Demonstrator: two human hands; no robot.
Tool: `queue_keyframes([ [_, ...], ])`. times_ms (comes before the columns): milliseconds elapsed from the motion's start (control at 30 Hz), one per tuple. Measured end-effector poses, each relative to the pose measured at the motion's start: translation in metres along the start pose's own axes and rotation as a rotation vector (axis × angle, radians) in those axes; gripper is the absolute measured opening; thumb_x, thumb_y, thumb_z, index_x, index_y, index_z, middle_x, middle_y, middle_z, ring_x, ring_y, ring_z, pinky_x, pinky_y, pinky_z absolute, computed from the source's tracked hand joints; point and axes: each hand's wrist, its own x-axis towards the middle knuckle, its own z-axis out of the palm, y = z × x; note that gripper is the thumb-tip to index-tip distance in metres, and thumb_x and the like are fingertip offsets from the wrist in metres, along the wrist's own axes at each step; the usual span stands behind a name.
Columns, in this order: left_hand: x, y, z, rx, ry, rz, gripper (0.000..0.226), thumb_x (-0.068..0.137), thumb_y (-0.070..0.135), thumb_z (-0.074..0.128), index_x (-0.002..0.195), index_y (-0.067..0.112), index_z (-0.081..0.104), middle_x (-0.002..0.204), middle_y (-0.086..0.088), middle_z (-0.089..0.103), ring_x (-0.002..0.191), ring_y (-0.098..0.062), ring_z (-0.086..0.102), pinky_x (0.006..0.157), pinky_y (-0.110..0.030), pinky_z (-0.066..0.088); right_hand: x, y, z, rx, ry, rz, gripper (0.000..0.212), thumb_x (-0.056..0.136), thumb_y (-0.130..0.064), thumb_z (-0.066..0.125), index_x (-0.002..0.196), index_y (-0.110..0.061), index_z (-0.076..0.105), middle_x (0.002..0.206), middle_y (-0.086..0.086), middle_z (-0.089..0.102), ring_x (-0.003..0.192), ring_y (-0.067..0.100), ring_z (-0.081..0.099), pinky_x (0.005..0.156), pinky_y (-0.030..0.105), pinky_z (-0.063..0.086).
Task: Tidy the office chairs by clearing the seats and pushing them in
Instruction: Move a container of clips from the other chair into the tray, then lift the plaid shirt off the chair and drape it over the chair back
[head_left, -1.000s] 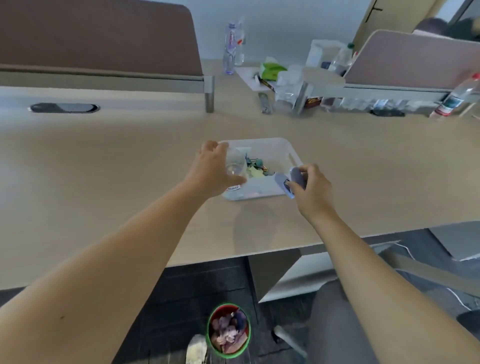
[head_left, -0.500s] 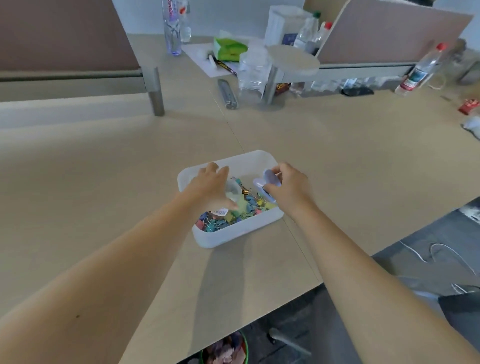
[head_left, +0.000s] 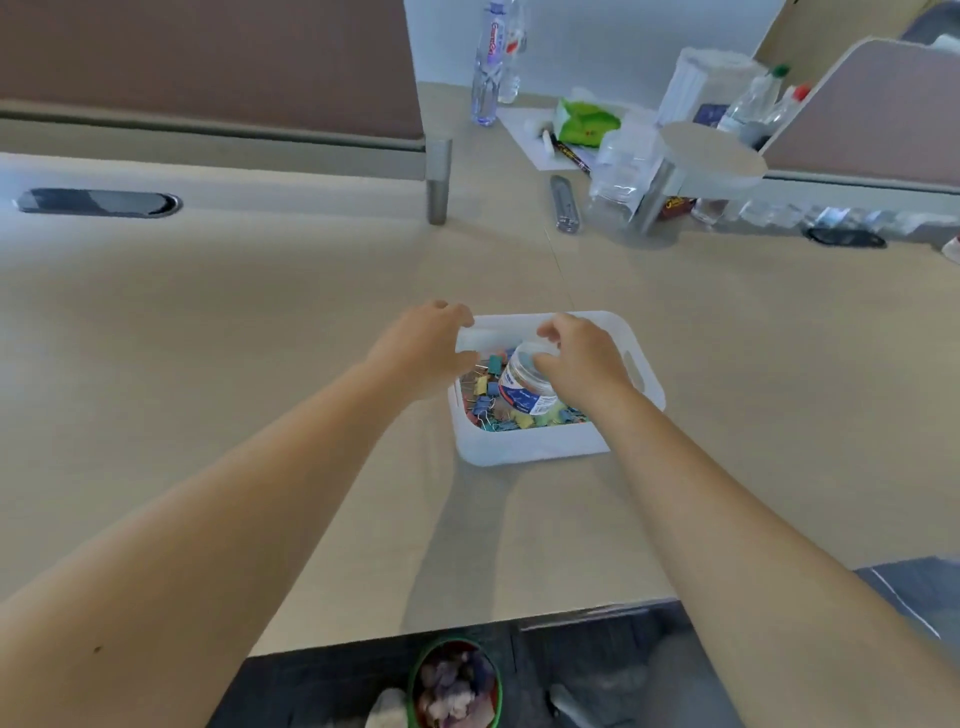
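Observation:
A white plastic tray (head_left: 535, 449) sits on the beige desk (head_left: 260, 338), filled with several coloured binder clips (head_left: 485, 410). A clear round jar (head_left: 522, 387) with a blue label lies tilted on the clips inside it. My right hand (head_left: 584, 364) is cupped over the jar's top, fingers closed around it. My left hand (head_left: 426, 348) grips the tray's far-left rim, thumb inside. No chair seat is clearly in view.
Water bottles (head_left: 488, 62), a green packet (head_left: 584, 122), a pen, a metal bar (head_left: 565, 202) and clear containers crowd the desk's far right. Brown divider panels (head_left: 208, 67) line the back. A green-rimmed bin (head_left: 457, 686) stands on the dark floor under the desk edge.
The jar has passed from my left hand into the tray, and my right hand now covers its top. My left hand has shifted to the tray's rim. The view tilted down again.

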Motion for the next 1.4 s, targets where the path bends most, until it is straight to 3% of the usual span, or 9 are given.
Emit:
queue_keyframes([
  [333,-0.203,-0.059,-0.034,-0.017,0.274,-0.509,0.046,0.092,0.026,0.053,0.135,0.010,0.043,0.141,-0.009,0.046,0.124,-0.029,0.047,0.102,-0.037,0.040,-0.099,-0.115,0.047,-0.059,-0.263,-0.580,0.035,0.089,-0.018,0.054,0.121,-0.004,0.055,0.129,0.018,0.057,0.118,0.032,0.053,0.097,0.036,0.043],
  [567,-0.406,-0.097,-0.040,0.029,0.388,-0.922,0.045,0.094,0.026,0.049,0.135,0.010,0.042,0.138,-0.011,0.046,0.124,-0.029,0.047,0.099,-0.039,0.042,-0.231,-0.203,0.098,-0.114,-0.476,-0.944,0.037,0.093,-0.019,0.052,0.127,-0.006,0.052,0.133,0.013,0.055,0.121,0.029,0.051,0.098,0.033,0.042],
  [667,-0.496,-0.104,-0.029,0.007,0.419,-1.095,0.044,0.093,0.028,0.051,0.132,0.011,0.044,0.134,-0.012,0.049,0.119,-0.029,0.050,0.097,-0.041,0.046,-0.296,-0.231,0.119,-0.120,-0.554,-1.074,0.034,0.093,-0.019,0.050,0.126,-0.008,0.051,0.133,0.011,0.052,0.118,0.028,0.052,0.092,0.031,0.042],
  [833,-0.636,-0.102,-0.011,-0.024,0.530,-1.325,0.036,0.090,0.026,0.054,0.122,0.009,0.052,0.124,-0.013,0.055,0.113,-0.031,0.052,0.094,-0.041,0.045,-0.403,-0.271,0.147,-0.167,-0.612,-1.242,0.035,0.094,-0.021,0.050,0.127,-0.009,0.050,0.134,0.009,0.049,0.116,0.027,0.052,0.092,0.035,0.045],
  [1000,-0.772,-0.100,0.007,-0.042,0.586,-1.471,0.035,0.089,0.028,0.056,0.119,0.010,0.054,0.120,-0.011,0.056,0.109,-0.029,0.054,0.090,-0.039,0.045,-0.523,-0.303,0.184,-0.171,-0.653,-1.333,0.035,0.094,-0.018,0.051,0.128,-0.008,0.051,0.133,0.010,0.051,0.114,0.027,0.054,0.092,0.035,0.045],
  [1167,-0.895,-0.100,0.021,-0.066,0.633,-1.546,0.041,0.090,0.027,0.056,0.126,0.008,0.051,0.129,-0.013,0.054,0.116,-0.029,0.052,0.097,-0.040,0.044,-0.649,-0.323,0.224,-0.162,-0.729,-1.396,0.033,0.092,-0.019,0.054,0.122,-0.006,0.055,0.130,0.013,0.053,0.115,0.030,0.053,0.097,0.038,0.044],
  [1400,-1.013,-0.118,0.030,-0.139,0.731,-1.633,0.043,0.090,0.026,0.057,0.129,0.008,0.049,0.135,-0.012,0.052,0.123,-0.026,0.050,0.103,-0.039,0.042,-0.768,-0.367,0.268,-0.174,-0.793,-1.472,0.031,0.092,-0.020,0.054,0.120,-0.006,0.056,0.128,0.013,0.054,0.111,0.030,0.055,0.091,0.034,0.045],
])
